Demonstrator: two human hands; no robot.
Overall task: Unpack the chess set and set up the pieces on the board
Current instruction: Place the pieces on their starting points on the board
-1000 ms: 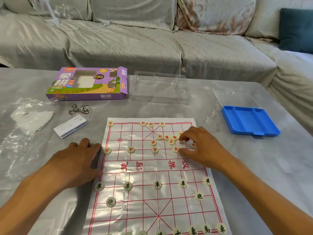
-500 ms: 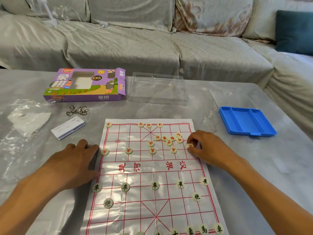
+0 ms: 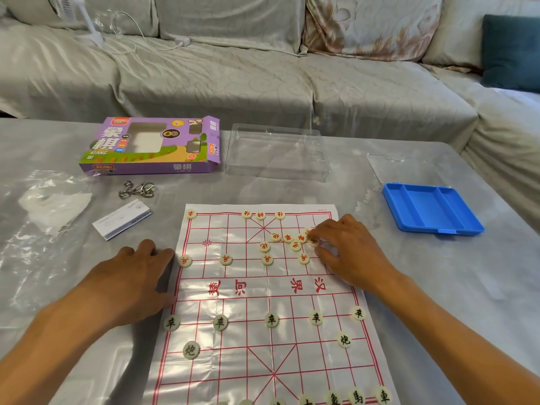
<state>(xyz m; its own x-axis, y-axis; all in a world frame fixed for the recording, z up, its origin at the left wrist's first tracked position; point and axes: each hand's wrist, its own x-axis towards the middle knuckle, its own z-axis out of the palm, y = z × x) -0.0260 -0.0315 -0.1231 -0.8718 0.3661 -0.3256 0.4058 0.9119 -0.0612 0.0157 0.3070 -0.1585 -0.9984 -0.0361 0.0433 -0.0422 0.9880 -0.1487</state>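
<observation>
Resting flat on the bench (image 3: 438, 302), the left hand (image 3: 128, 276) lies with fingers spread and relaxed, fingertips touching the board (image 3: 263, 346) at its nine o'clock edge. The right hand (image 3: 347, 249) curls its fingers over a red piece (image 3: 313, 242) toward two o'clock — a pinch, as far as shows — beside the loose red pieces (image 3: 287, 238). Black pieces (image 3: 271, 320) line the near half. The purple box (image 3: 152, 147), clear lid (image 3: 277, 153) and blue tray (image 3: 432, 209) sit beyond, from eleven to two o'clock.

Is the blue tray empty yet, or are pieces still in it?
Empty. All three compartments of the blue tray show bare blue floor, with no pieces in them; it sits flat on the table to the right of the board.
</observation>
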